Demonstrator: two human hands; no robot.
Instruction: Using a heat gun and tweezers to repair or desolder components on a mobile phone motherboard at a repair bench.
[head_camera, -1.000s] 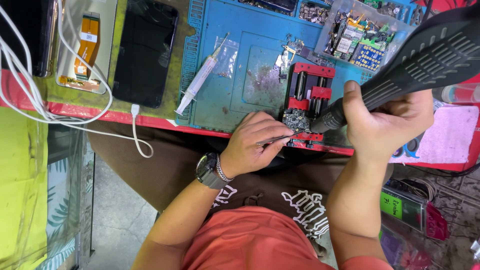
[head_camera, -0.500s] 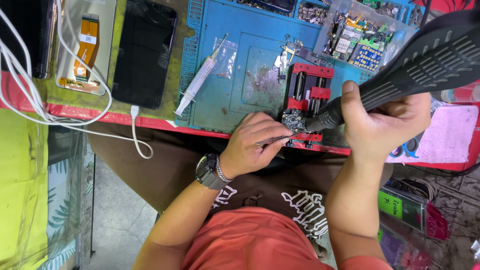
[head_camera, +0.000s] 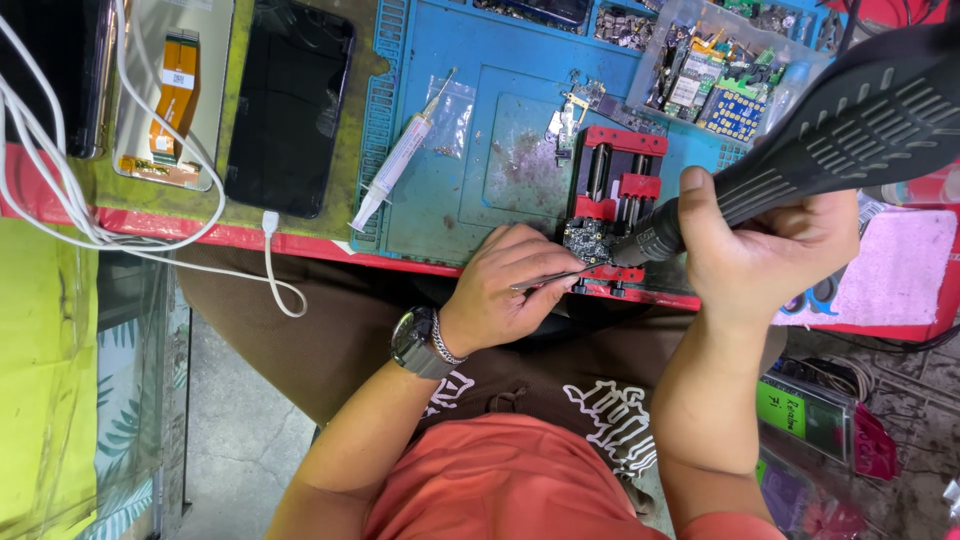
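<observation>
Gripping a black hot-air tool (head_camera: 850, 130) in the right hand (head_camera: 760, 255), long axis slanting down-left, nozzle just beside a small circuit board (head_camera: 585, 240) clamped in a red holder (head_camera: 625, 165) on the blue mat (head_camera: 470, 90). Pinching tweezers (head_camera: 548, 281) in the left hand (head_camera: 505, 290), tips at the board's near edge, both hands about equally close.

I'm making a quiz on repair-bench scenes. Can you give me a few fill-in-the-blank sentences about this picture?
1. The left hand wears a ____ on its wrist.
2. The right hand grips a black hot-air ____, its nozzle at the circuit board.
3. The board sits in a ____-coloured clamp.
4. The syringe lies on the ____ mat.

Missing words: watch; gun; red; blue
</observation>
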